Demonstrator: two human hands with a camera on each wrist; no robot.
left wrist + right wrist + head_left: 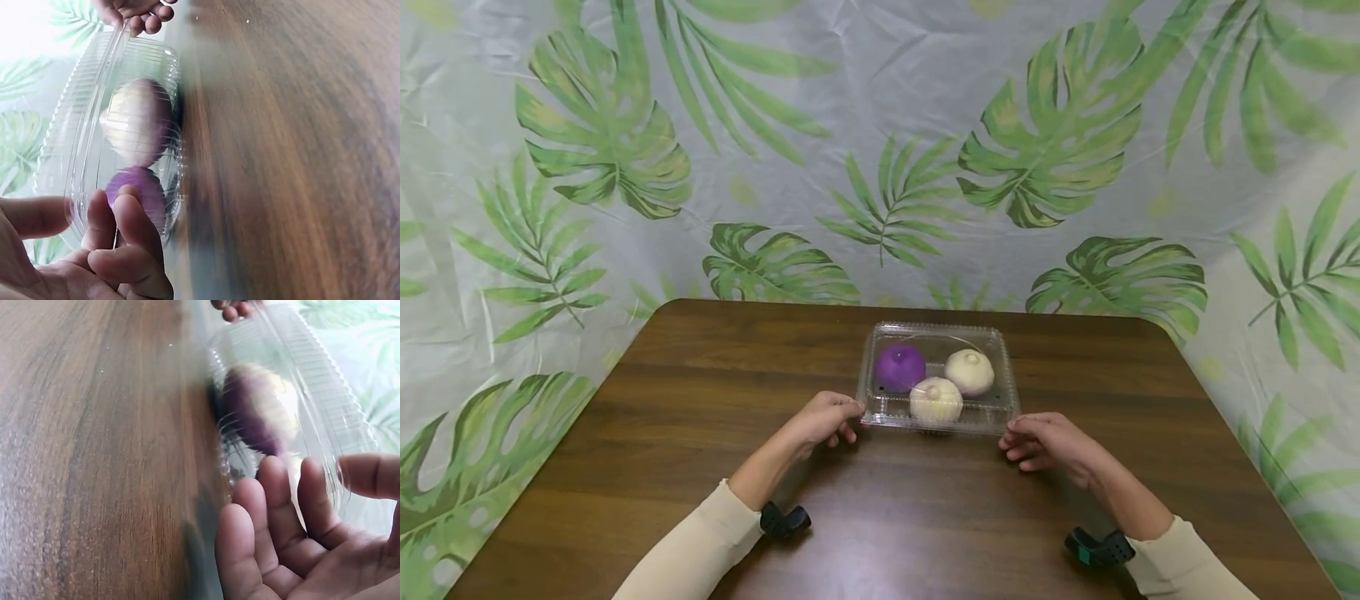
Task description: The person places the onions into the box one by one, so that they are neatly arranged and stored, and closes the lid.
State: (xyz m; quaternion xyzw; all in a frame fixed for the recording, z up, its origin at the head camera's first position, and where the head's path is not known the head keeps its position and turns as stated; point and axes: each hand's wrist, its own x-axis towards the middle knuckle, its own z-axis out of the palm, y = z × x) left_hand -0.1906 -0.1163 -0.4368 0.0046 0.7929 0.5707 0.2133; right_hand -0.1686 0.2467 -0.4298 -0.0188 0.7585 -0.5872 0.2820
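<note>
A clear plastic clamshell box (938, 379) is stood on the wooden table (700, 433), between the two hands. It is closed, and three round items are seen inside: a purple ball (900, 367) and two cream balls (936, 399).

The left hand (823, 419) is placed at the box's left front corner, fingers curled against the rim. The right hand (1045, 439) is placed at the right front corner, fingers loosely bent, tips just beside the rim. A firm grip cannot be told.

The step is judged to be the taking hold of the box at both ends. For the next move, an even grip at both corners is needed.

In the left wrist view, the thumb and fingers (106, 219) are shown on both sides of the lid edge; this is not seen from the head.
</note>
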